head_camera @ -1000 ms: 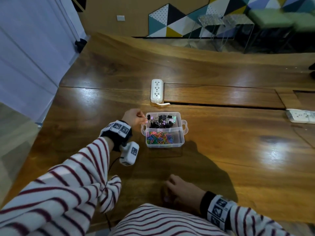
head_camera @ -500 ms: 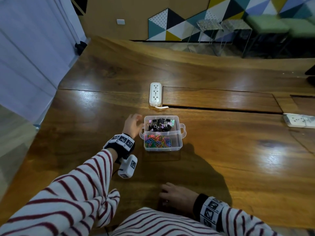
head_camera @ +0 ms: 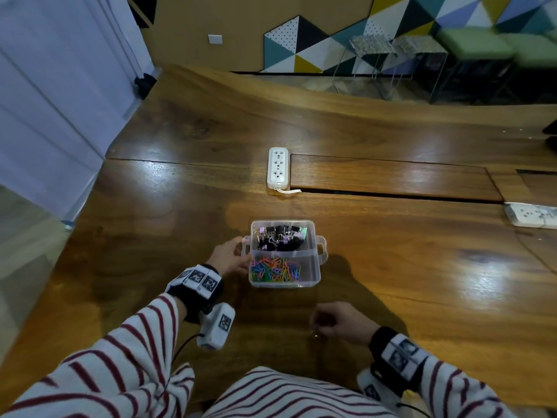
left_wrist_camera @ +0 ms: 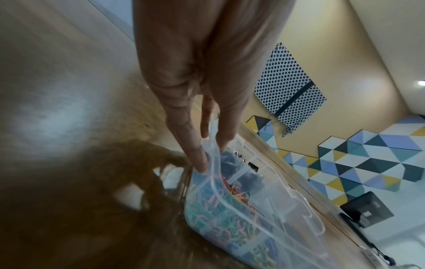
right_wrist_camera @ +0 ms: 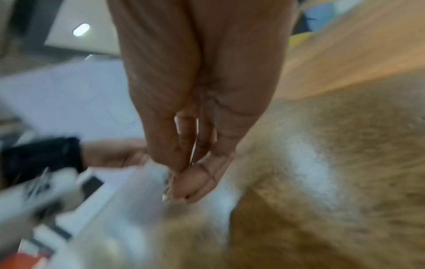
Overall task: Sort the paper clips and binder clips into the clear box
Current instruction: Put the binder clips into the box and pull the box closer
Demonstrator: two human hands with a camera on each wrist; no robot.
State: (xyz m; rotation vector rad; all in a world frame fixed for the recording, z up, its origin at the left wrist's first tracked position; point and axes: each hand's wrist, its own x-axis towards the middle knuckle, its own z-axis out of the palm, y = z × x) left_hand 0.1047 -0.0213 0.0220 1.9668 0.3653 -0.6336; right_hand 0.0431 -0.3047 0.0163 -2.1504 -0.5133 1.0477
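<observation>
The clear box (head_camera: 284, 283) stands on the wooden table, split in two. Black and purple binder clips (head_camera: 278, 238) fill the far compartment, coloured paper clips (head_camera: 274, 268) the near one. My left hand (head_camera: 230, 257) is at the box's left side; in the left wrist view its thumb and fingers (left_wrist_camera: 195, 151) pinch the rim and handle of the box (left_wrist_camera: 253, 227). My right hand (head_camera: 334, 322) hovers in front of the box, near me, with its fingers curled. The blurred right wrist view shows its fingertips (right_wrist_camera: 184, 183) pinching a small shiny metal clip (right_wrist_camera: 169, 183); which kind I cannot tell.
A white power strip (head_camera: 278, 168) lies beyond the box beside a hatch in the table. A second strip (head_camera: 532, 215) lies at the right edge. The table's left edge drops off near a curtain (head_camera: 45, 116). Stools (head_camera: 391, 55) stand behind the table.
My left hand slid from the box's far-left corner to its left handle, and the box came a little nearer. My right hand lifted off the table, pinching something small.
</observation>
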